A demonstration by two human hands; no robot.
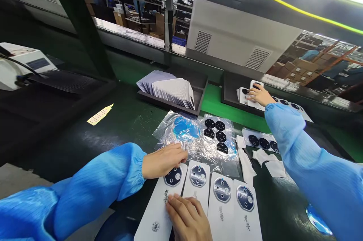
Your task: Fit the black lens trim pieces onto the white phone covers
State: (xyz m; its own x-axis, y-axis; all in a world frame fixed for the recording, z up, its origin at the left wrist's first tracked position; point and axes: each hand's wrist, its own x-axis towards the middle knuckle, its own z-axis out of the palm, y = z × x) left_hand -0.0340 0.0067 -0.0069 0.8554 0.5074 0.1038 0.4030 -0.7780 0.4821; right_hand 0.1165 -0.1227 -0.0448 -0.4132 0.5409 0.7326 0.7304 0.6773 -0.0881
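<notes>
My right hand (258, 95) reaches to a dark tray at the far right. Its fingers are closed on a white panel (256, 84) with a dark disc near its top. My left hand (189, 218) lies at the bottom centre with bent fingers on the leftmost long white panel (154, 210); its thumb and wrist are hidden. Beside it lie more white panels (195, 192), (222, 205), (247, 212), each with dark octagonal face and dark lettering. Another person's hand (163, 161), in a blue sleeve from the left, touches the top of the leftmost panel.
Clear plastic film (181, 131) carries blue film and several black discs (210, 133). White paper scraps (275, 167) and a strip of black discs (264, 142) lie right. A tray (170, 105) of stacked white panels stands behind. A yellow label sheet (100, 115) lies left.
</notes>
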